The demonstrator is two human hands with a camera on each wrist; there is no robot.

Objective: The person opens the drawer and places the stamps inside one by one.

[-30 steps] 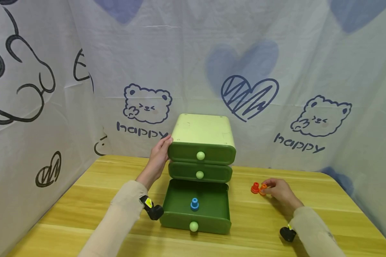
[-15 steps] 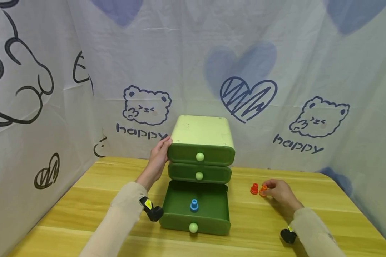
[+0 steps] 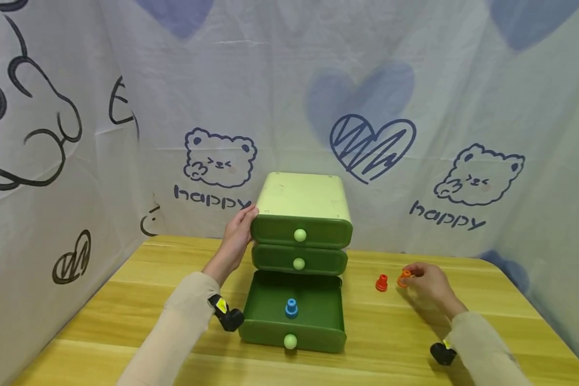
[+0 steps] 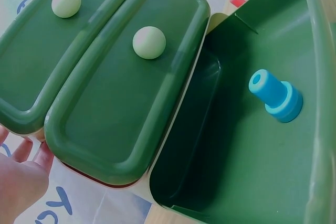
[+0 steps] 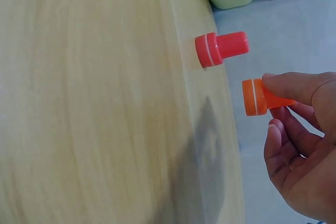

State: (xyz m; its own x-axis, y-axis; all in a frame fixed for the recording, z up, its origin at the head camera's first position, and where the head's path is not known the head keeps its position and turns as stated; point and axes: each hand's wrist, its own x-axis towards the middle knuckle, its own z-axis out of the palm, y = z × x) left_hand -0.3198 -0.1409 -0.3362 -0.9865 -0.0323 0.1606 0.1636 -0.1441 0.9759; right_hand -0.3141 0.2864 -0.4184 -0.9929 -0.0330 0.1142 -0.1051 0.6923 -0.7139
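Note:
In the head view my right hand [image 3: 430,287] pinches an orange stepped peg [image 5: 254,97] between thumb and fingers. The right wrist view shows that peg off the wooden table, its wide base sticking out past the thumb. A red peg of the same shape [image 3: 381,282] stands on the table just left of it. My left hand [image 3: 237,236] rests against the left side of a small green drawer cabinet [image 3: 303,195], fingers fairly straight. Its bottom drawer [image 3: 318,340] is pulled out, and a blue peg [image 4: 278,95] stands upright inside.
Above the pulled-out drawer, the middle drawer [image 3: 328,260] and top drawer [image 3: 275,230] are closed, each with a round pale knob. The wooden table [image 3: 395,343] ends at a printed cloth backdrop [image 3: 289,96] behind the cabinet.
The orange peg has come up off the table and slightly right in my right hand, away from the red peg. My left hand stays on the cabinet.

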